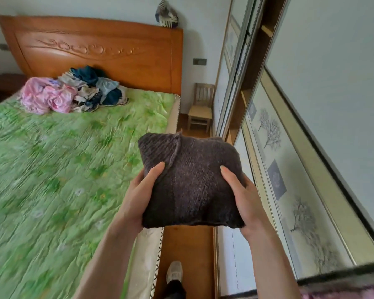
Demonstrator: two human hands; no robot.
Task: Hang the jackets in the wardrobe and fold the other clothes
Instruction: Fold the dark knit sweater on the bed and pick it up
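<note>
- A folded dark brown knitted sweater [190, 182] was held up between the bed's [52, 169] right edge and the wardrobe [289, 147].
- The left hand [138, 195] and right hand [244, 197] gripped its sides, thumbs on top.
- Unfolded clothes [73, 93] lay heaped far left by the headboard [117, 52].

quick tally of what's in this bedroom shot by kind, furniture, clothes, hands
Furniture: 3 (bed, chair, wardrobe)
Folded sweaters: 1 (dark knit sweater, held by both hands)
Piles of unfolded clothes: 1 (clothes pile on the bed)
Hands: 2 (left hand, right hand)
Total: 7
</note>
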